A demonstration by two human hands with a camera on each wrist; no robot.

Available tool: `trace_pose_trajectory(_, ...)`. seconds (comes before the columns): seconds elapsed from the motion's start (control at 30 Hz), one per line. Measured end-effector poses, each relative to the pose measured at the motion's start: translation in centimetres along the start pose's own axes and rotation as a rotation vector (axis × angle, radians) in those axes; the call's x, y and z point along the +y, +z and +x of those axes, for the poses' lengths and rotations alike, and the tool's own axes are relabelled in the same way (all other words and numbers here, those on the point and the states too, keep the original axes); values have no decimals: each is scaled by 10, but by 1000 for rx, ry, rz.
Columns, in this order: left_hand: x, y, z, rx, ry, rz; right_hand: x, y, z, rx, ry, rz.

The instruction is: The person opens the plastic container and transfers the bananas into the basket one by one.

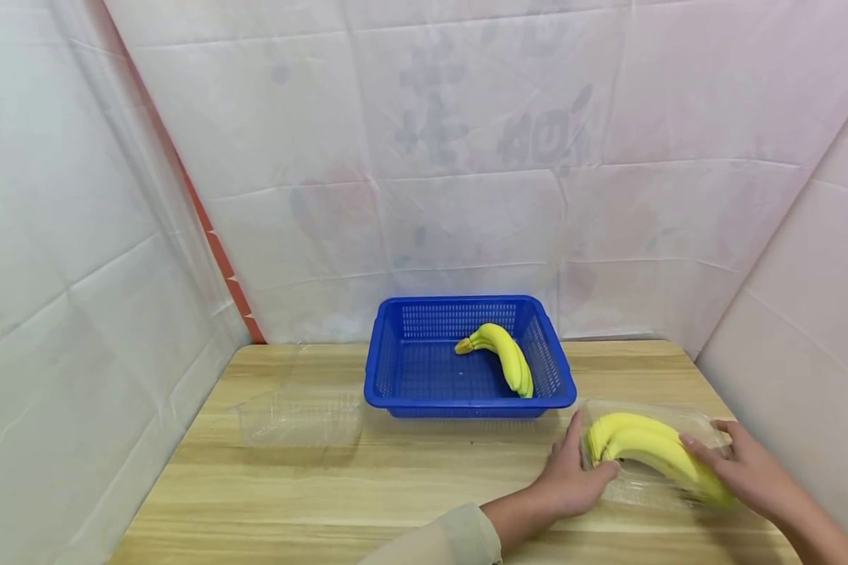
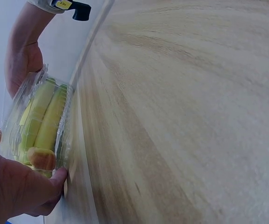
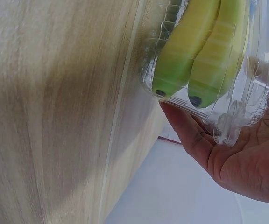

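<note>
Nearest, at the right front corner of the table [image 1: 367, 486], both hands grip a clear plastic box [image 1: 646, 486] holding a bunch of bananas [image 1: 650, 451]. The left hand [image 1: 572, 479] curls on the box's left end (at the banana stems); the right hand [image 1: 745, 467] clasps its right end, fingers wrapped around it. Farther back, mid-table, a blue basket [image 1: 403, 369] holds another banana bunch [image 1: 505, 357], and an empty clear container [image 1: 300, 420] lies to its left.
</note>
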State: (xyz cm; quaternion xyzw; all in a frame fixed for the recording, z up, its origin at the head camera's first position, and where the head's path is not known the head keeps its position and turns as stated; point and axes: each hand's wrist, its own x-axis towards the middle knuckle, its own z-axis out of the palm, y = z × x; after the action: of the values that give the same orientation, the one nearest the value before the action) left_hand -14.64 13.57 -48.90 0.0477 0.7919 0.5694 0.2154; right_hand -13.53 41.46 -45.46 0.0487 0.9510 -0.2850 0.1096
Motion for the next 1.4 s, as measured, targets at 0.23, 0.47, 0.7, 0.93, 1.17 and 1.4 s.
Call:
trace_pose_trajectory(0.23, -1, 0, 0, -3, 4, 6, 3, -1, 3, -23, 32, -31)
trace_pose_trajectory(0.47, 0, -1, -1, -2, 15, 4, 5, 0, 3, -1, 25, -42)
trace_pose_trajectory(0.7, -1, -3, -3, 8, 30, 3, 5, 0, 4, 3, 1, -18)
trace_pose_trajectory(0.93, -5, -3, -13, 4, 44, 8, 5, 6, -4, 18, -20, 8)
trace_pose_trajectory(1.17, -7, -4, -21, 1, 35, 13, 2, 6, -9, -25, 6, -3)
trace_pose_trajectory(1.4, -9, -8, -27, -3, 26, -18, 1, 9, -8, -63, 53, -22)
